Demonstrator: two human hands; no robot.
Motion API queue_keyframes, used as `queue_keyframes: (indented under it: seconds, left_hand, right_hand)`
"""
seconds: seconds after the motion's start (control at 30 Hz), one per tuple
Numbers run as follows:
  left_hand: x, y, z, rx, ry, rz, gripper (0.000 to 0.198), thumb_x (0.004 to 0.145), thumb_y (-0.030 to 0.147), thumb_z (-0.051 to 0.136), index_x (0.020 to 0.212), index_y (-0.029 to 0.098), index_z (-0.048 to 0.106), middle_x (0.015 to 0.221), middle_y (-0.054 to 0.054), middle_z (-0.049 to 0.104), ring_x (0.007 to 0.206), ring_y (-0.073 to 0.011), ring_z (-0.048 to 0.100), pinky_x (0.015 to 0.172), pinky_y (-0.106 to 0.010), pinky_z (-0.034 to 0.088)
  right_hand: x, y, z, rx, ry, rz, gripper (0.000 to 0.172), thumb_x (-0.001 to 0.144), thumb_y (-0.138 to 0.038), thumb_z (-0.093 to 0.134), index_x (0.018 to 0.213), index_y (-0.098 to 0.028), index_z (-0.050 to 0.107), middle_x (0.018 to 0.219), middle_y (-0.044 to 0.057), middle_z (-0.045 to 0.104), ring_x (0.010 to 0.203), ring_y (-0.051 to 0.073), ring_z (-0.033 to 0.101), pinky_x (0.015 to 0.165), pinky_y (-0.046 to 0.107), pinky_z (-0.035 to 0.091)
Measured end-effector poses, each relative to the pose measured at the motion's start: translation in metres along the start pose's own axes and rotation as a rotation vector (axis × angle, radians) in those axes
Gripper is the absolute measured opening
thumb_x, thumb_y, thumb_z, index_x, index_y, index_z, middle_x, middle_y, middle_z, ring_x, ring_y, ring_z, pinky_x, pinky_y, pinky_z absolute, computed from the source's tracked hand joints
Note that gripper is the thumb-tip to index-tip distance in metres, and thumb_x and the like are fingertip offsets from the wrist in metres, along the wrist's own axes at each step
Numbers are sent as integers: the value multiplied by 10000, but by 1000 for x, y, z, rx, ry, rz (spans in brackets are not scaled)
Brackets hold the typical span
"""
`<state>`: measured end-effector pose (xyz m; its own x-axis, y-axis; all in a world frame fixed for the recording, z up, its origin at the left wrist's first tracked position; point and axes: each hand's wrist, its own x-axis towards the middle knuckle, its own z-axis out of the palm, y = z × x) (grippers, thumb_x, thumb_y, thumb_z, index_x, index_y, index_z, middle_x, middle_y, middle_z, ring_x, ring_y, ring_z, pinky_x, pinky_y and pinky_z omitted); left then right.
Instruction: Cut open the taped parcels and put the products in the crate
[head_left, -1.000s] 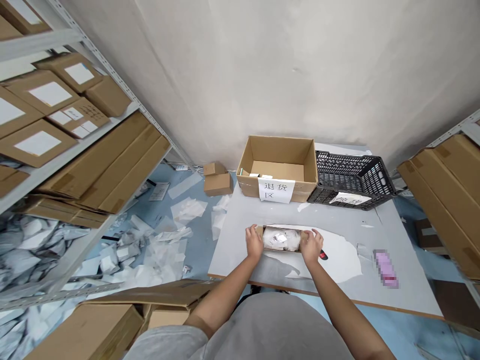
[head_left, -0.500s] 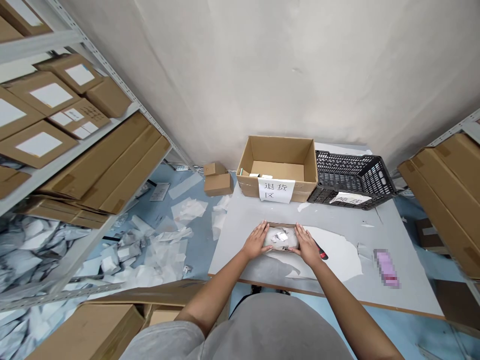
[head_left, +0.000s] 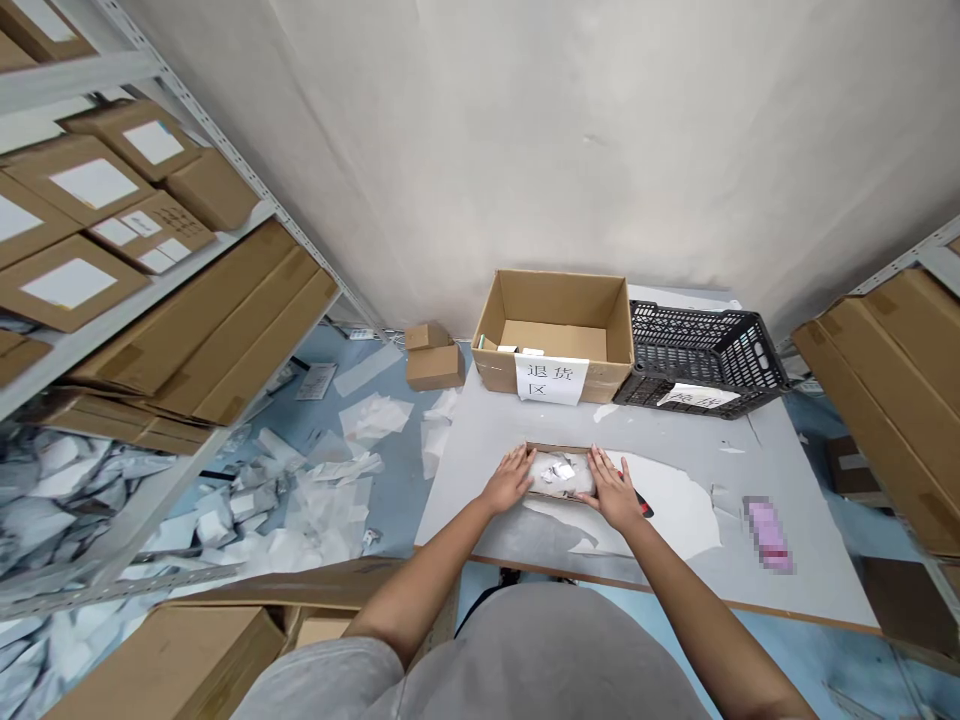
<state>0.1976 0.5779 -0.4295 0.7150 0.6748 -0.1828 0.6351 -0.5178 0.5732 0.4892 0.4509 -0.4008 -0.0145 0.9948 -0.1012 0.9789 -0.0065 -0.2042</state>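
Note:
A small open cardboard box (head_left: pixel 559 450) lies on the grey table (head_left: pixel 675 440), with a crinkled white plastic-wrapped item (head_left: pixel 562 474) inside it. My left hand (head_left: pixel 511 478) lies flat on the box's left side, fingers stretched out. My right hand (head_left: pixel 613 487) lies flat on its right side, fingers spread. Both hands press on the box and the wrapped item shows between them. A red and black tool (head_left: pixel 643 506) pokes out just right of my right hand.
At the table's back stand an open brown carton (head_left: pixel 556 335) with a paper label and a black plastic crate (head_left: pixel 705 358). A blurred pink object (head_left: pixel 766 533) lies at the right. Shelves with cartons flank both sides. Paper scraps (head_left: pixel 315 480) litter the blue floor at the left.
My hands went from gripping the box's ends with curled fingers to lying flat on it, closer together. The view shifted slightly.

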Motion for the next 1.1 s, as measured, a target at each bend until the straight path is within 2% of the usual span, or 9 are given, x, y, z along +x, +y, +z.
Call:
queue_keyframes:
  seconds: [0.13, 0.27, 0.43, 0.57, 0.7, 0.83, 0.9, 1.0, 1.1]
  left_hand:
    - [2, -1, 4, 38, 4, -2, 955, 969, 543, 676, 1729, 253, 176, 1795, -187, 77, 1668, -357, 97, 1327, -566, 209]
    - [-2, -5, 8, 40, -13, 29, 1029, 954, 631, 679, 1727, 213, 141, 1788, -225, 59, 1670, -362, 65, 1330, -575, 189]
    - [-6, -9, 13, 0, -29, 37, 1209, 899, 694, 713, 1727, 149, 22, 1777, -270, 25, 1669, -373, 29, 1342, -576, 166]
    - [-16, -13, 24, -5, 12, 54, 1260, 883, 697, 734, 1729, 151, -25, 1778, -266, -8, 1667, -389, 13, 1346, -578, 158]
    - [-19, -18, 30, -52, -11, 17, 1331, 859, 746, 727, 1724, 168, -102, 1778, -246, -76, 1662, -406, -25, 1346, -593, 128]
    - [1, -21, 20, -159, -127, -64, 1421, 787, 838, 715, 1722, 174, -124, 1771, -217, -150, 1658, -407, -72, 1351, -568, 88]
    - [13, -19, 13, -183, -166, -102, 1437, 758, 834, 733, 1727, 151, -80, 1771, -227, -140, 1657, -411, -71, 1351, -555, 87]
    - [20, -10, 7, -179, -152, -126, 1421, 717, 750, 809, 1722, 113, 34, 1780, -262, -34, 1663, -424, 7, 1347, -547, 136]
    - [12, 4, 6, -131, 27, -114, 1183, 746, 575, 852, 1671, 172, 233, 1758, -237, 212, 1638, -412, 221, 1309, -540, 281]
  right_hand:
    - [-6, -5, 2, 21, 30, 16, 705, 1056, -517, 464, 1685, -211, 381, 1769, 133, 300, 1645, 317, 243, 1322, 593, 130]
    - [-18, -9, 9, 31, 100, 78, 675, 1060, -477, 471, 1664, -181, 415, 1763, 141, 317, 1626, 328, 285, 1319, 557, 180]
    - [-28, -6, 20, -2, 72, 189, 883, 1043, -644, 403, 1716, -93, 254, 1781, 201, 216, 1661, 350, 164, 1321, 620, 63]
    - [-37, 0, 29, 22, 13, 295, 1070, 971, -793, 397, 1736, -85, 155, 1800, 210, 86, 1670, 382, 86, 1294, 661, 106]
    - [-43, -3, 35, 18, -40, 344, 1123, 949, -827, 372, 1735, -65, 122, 1801, 219, 14, 1674, 390, -14, 1277, 683, 100]
    - [-33, -4, 34, -6, -109, 412, 1100, 983, -776, 290, 1713, 27, 105, 1798, 215, -46, 1679, 331, -73, 1309, 601, 3]
    - [-25, 0, 32, 76, -221, 454, 1107, 976, -763, 322, 1714, 25, 80, 1803, 213, -20, 1683, 315, -20, 1322, 542, 57]
    - [-14, 6, 25, 236, -370, 483, 1153, 917, -750, 486, 1717, -6, 115, 1787, 238, 155, 1669, 331, 119, 1297, 482, 197]
    - [-11, 5, 13, 193, -196, 520, 1060, 854, -665, 667, 1649, -46, 341, 1694, 276, 353, 1602, 405, 258, 1249, 505, 266]
